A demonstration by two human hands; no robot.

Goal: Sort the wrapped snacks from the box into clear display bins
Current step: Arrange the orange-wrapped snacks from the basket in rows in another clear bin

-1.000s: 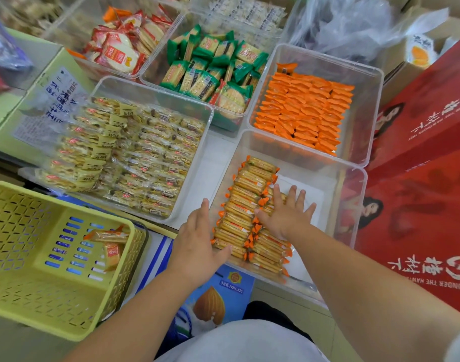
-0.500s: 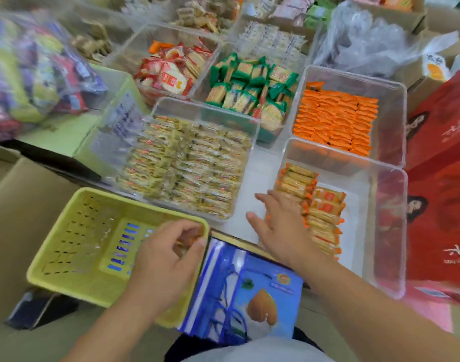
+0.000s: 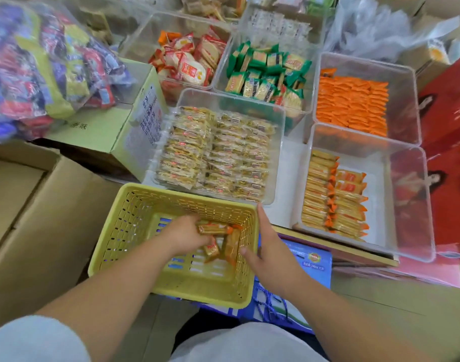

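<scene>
**A:** Why is the right hand on the yellow perforated plastic basket?

**B:** It lies along the right wall, fingers straight and thumb inside. I'd say it braces the basket while the left hand digs.

**A:** And the left hand?

**B:** Its fingers are curled round a few orange-and-gold wrapped snack packs low in the basket, and others lie loose beside it.

**A:** Where do they go?

**B:** Probably the clear plastic bin just beyond, on the right. Matching packs stand there in tidy rows, with bare floor beside them.

Left hand grips wrapped snacks inside the yellow basket.
</scene>
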